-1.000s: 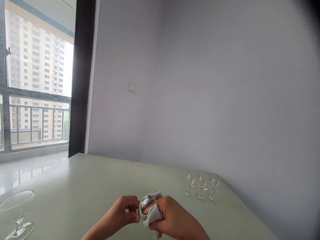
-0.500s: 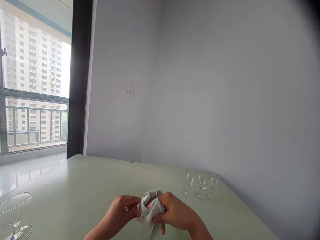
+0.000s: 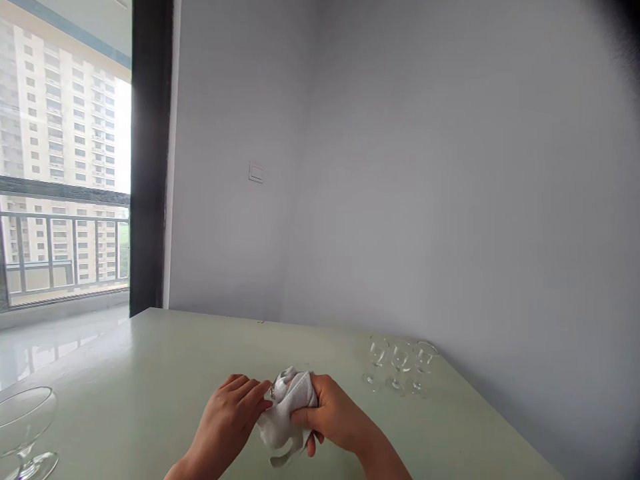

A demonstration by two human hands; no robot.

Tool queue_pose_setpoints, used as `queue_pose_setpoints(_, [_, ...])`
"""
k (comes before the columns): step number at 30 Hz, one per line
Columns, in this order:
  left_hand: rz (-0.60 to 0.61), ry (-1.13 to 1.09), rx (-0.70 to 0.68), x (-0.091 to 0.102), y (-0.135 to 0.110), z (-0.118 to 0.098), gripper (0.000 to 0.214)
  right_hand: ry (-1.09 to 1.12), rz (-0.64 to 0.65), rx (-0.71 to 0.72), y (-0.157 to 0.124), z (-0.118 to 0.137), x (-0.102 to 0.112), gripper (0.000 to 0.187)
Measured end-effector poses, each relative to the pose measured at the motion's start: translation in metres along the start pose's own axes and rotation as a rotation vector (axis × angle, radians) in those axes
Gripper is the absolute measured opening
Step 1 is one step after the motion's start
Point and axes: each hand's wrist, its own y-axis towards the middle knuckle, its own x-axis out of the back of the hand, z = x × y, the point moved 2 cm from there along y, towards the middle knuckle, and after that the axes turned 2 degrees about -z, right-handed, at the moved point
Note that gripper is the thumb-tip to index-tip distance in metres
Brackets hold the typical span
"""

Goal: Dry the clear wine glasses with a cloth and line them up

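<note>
A white cloth [image 3: 289,410] is bunched in my right hand [image 3: 334,410], the thumb pressing on its front and the fingers underneath. Inside and behind the cloth is a clear glass [image 3: 273,391], mostly covered; only a bit of it shows by my left fingertips. My left hand [image 3: 231,408] is closed at that glass's left end, its back turned up. A loose end of the cloth hangs below both hands, over the tabletop.
Three small stemmed glasses [image 3: 400,360] stand in a row on the pale green table [image 3: 200,353] at the far right. A larger stemmed glass [image 3: 35,460] stands at the left edge, partly cut off. The grey wall [image 3: 400,200] rises behind the table.
My left hand has turned so its back faces up, its fingers now closer together at the glass. The cloth has shifted slightly up and left and covers more of the glass.
</note>
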Motion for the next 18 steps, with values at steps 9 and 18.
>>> queue_pose_setpoints(9, [0.563, -1.187, 0.597, -0.002, 0.002, -0.029, 0.017, -0.400, 0.167, 0.009, -0.039, 0.028, 0.033, 0.025])
queue_pose_setpoints(18, [0.509, -1.529, 0.671, -0.005, -0.007, -0.016, 0.039, -0.294, -0.156, 0.159, -0.053, 0.051, 0.050, 0.026])
